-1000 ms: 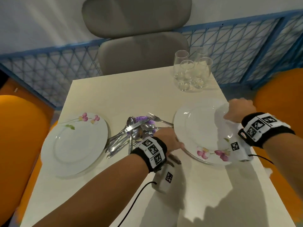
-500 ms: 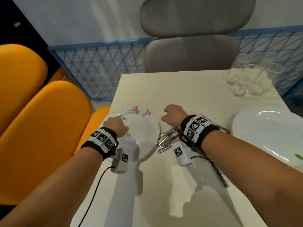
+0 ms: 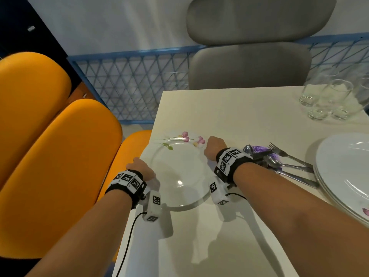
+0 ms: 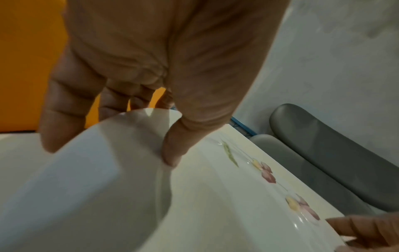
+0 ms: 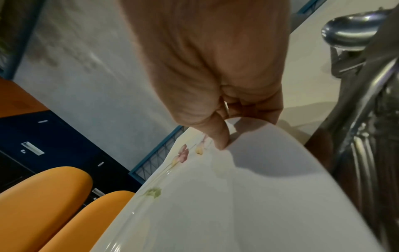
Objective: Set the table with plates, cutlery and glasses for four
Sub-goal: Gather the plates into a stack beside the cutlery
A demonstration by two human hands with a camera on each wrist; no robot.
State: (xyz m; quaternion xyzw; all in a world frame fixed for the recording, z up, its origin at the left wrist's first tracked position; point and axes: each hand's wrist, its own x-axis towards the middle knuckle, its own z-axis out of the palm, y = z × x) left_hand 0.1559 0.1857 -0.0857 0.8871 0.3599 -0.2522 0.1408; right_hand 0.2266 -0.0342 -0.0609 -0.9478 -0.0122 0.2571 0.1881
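A white plate (image 3: 179, 168) with pink flowers lies at the table's left edge. My left hand (image 3: 139, 166) grips its left rim, thumb on top and fingers under the rim (image 4: 172, 153). My right hand (image 3: 214, 145) pinches the right rim near the flowers, thumb pressed on the top face (image 5: 220, 141). A pile of cutlery (image 3: 279, 162), forks, spoons and knives, lies just right of that plate (image 5: 362, 119). A stack of white plates (image 3: 347, 176) sits at the right edge. Several clear glasses (image 3: 329, 98) stand at the far right corner.
The cream table (image 3: 229, 116) has a grey chair (image 3: 249, 62) at its far end. Orange chairs (image 3: 60, 156) line the left side, close to the plate's edge. A blue lattice railing (image 3: 129, 80) runs behind.
Both hands left the right-hand plate stack and moved to the left plate, now gripping its two rims. My view swung left with them.
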